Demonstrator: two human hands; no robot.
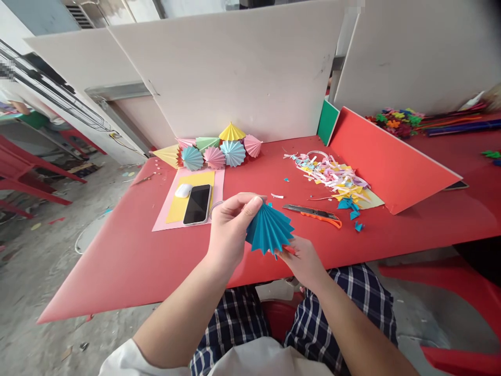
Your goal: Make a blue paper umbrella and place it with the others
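A pleated blue paper umbrella point(269, 230) hangs above the front part of the red table, held between both hands. My left hand point(234, 224) pinches its pointed top between thumb and fingers. At its lower right rim, my right hand point(301, 258) grips the folds from below; some of those fingertips are hidden behind the paper. Just beyond the umbrella lies an orange utility knife point(317, 213) with its blade pointing left. Small blue paper scraps point(348, 204) are scattered to the right of the knife.
Several finished paper umbrellas point(214, 156) stand at the back left. A phone point(197, 204) and white earbuds case point(183, 190) rest on pink and yellow sheets. Paper cuttings point(332, 175) lie against a leaning red board point(391, 162). White panels point(242, 73) wall off the back.
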